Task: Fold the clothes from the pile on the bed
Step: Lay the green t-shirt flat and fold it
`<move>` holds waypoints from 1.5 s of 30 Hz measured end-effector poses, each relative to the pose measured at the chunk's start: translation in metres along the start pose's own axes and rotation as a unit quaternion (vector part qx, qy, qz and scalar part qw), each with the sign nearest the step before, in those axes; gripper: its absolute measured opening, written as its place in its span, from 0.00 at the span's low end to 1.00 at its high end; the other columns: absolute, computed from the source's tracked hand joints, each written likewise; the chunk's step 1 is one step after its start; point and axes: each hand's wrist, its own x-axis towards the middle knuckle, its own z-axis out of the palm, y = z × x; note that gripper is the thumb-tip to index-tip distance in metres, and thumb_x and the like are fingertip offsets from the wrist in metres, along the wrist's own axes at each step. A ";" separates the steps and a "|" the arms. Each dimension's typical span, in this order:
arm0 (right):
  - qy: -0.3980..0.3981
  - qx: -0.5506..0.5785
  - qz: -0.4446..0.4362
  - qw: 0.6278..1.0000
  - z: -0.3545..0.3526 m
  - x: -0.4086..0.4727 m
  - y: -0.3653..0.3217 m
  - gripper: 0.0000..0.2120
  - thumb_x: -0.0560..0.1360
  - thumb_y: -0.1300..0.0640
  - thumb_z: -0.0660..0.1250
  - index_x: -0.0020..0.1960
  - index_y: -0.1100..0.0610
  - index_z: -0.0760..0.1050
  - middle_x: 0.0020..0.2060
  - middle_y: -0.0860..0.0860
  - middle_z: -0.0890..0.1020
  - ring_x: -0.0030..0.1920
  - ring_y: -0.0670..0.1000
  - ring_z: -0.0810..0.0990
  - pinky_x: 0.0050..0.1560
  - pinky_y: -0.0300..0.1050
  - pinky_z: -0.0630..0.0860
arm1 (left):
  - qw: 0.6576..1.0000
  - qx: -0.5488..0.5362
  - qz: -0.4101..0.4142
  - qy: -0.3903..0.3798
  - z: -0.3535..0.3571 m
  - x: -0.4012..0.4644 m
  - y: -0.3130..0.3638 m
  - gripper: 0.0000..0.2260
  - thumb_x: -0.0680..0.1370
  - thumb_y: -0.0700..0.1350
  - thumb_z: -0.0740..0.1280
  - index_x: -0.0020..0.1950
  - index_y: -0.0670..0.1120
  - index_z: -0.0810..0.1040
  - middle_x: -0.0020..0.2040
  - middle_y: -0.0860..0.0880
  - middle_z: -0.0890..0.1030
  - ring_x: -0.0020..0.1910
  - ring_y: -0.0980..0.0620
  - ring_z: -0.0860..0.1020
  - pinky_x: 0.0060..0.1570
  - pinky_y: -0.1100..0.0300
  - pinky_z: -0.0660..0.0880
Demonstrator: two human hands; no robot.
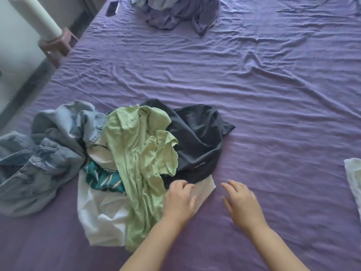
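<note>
The soft, limp pile (125, 159) is seen at nine o'clock on the bed (254, 94), its white corner pressed by the left hand (179, 198), fingers bent, while the right hand (242, 204) is held apart, empty; a hem is judged best gripped.

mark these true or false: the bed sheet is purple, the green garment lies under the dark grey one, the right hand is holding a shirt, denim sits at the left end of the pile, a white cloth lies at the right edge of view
1. The bed sheet is purple. True.
2. The green garment lies under the dark grey garment. False: the green one drapes over its edge.
3. The right hand is holding a shirt. False: it is open over the bare sheet, holding nothing.
4. The denim garment sits at the left end of the pile. True.
5. A white cloth lies at the right edge of view. True.
</note>
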 end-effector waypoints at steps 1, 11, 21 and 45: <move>0.007 0.003 -0.006 1.000 0.005 0.013 -0.013 0.18 0.66 0.62 0.75 0.55 0.59 0.79 0.55 0.58 0.81 0.55 0.59 0.80 0.47 0.53 0.77 | 1.000 0.002 -0.007 0.008 -0.010 0.007 -0.016 0.19 0.78 0.50 0.62 0.68 0.49 0.72 0.65 0.49 0.70 0.67 0.51 0.65 0.66 0.61 0.61; -0.060 0.041 -0.063 0.995 0.063 0.088 -0.107 0.19 0.77 0.53 0.63 0.67 0.54 0.69 0.64 0.50 0.72 0.65 0.54 0.68 0.59 0.49 0.70 | 0.981 0.012 -0.172 0.086 -0.051 0.053 -0.104 0.29 0.76 0.51 0.67 0.74 0.51 0.60 0.68 0.46 0.66 0.67 0.46 0.66 0.66 0.55 0.63; 0.043 0.331 -0.002 0.942 0.035 0.078 -0.120 0.24 0.75 0.58 0.68 0.69 0.56 0.67 0.60 0.46 0.74 0.60 0.46 0.74 0.60 0.43 0.72 | 0.914 -0.339 -0.157 0.160 -0.078 0.015 -0.063 0.08 0.79 0.44 0.64 0.56 0.52 0.77 0.52 0.56 0.75 0.48 0.66 0.74 0.44 0.75 0.67; -0.074 0.273 -0.141 0.949 -0.023 0.073 -0.130 0.30 0.73 0.53 0.70 0.71 0.49 0.63 0.66 0.46 0.71 0.66 0.46 0.69 0.64 0.41 0.66 | 0.754 -0.622 -0.062 0.203 -0.196 -0.077 -0.027 0.03 0.71 0.50 0.67 0.42 0.53 0.80 0.39 0.52 0.80 0.41 0.54 0.78 0.44 0.61 0.77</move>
